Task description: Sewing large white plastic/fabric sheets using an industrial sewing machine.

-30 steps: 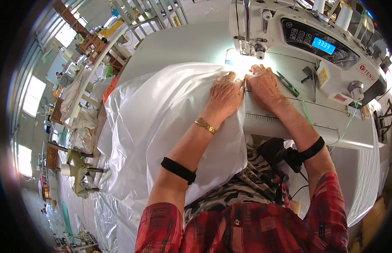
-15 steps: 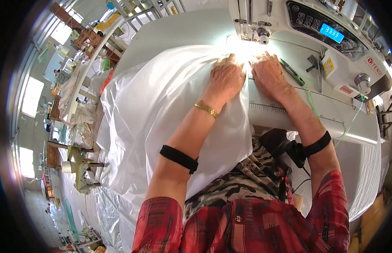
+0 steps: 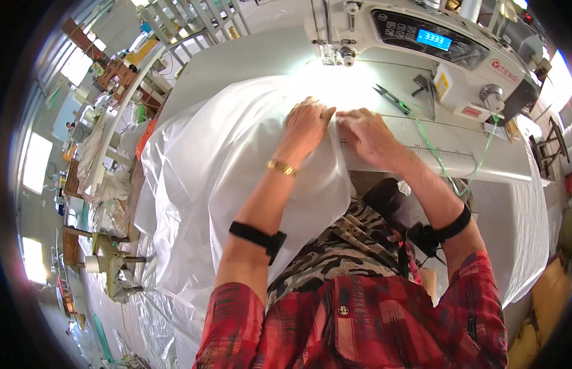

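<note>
We see a grey sewing table (image 3: 249, 58) carrying a white sewing machine (image 3: 421, 43), a big white translucent fabric sheet (image 3: 212, 166) spilling over its near edge, and green-handled snips (image 3: 391, 98) beside the machine base.

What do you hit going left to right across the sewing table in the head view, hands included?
White fabric → left hand → right hand → scissors → handwheel of the sewing machine.
</note>
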Motion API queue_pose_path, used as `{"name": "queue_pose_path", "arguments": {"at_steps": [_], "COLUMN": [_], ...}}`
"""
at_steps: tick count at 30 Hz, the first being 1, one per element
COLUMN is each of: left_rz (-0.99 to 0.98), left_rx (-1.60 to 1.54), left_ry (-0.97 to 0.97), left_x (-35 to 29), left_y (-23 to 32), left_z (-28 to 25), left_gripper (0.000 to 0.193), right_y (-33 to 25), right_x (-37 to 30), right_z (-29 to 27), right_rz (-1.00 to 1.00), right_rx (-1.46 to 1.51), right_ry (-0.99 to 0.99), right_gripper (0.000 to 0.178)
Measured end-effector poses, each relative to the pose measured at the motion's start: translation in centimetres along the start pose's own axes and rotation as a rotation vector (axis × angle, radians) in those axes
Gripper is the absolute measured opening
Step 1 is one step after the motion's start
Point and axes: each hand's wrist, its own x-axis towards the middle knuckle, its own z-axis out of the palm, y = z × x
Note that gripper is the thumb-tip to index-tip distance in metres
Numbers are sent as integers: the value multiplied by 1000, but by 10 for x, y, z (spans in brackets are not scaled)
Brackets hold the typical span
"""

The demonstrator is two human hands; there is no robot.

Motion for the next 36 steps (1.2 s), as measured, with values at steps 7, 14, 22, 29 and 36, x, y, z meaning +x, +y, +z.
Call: {"name": "queue_pose_path", "arguments": {"at_steps": [7,14,22,29,36], "left_rz": [101,-210,-267,-471,-355], "left_rx": [-74,31,-30,-364,-464], "left_ry": [261,58,102,-95,23], "left_x": [-138,-246,-275,-274,-258], "left_y": [58,68,49,49,54], "left_z": [-21,-14,-22,-44,-53], "left_gripper": [36,36,25,21,41], "right_y": [-64,-64,-88,-64,-109], "right_x": [-109,-149,-165,-170,-129], "right_z": [12,103,50,27,20], "right_rz": [307,499,179,764,225], "right_rx": [629,1347,1085,916,782], "right_ry": [-1,-243,-218,-279,17], "right_gripper": [41,32,20,16,26]}}
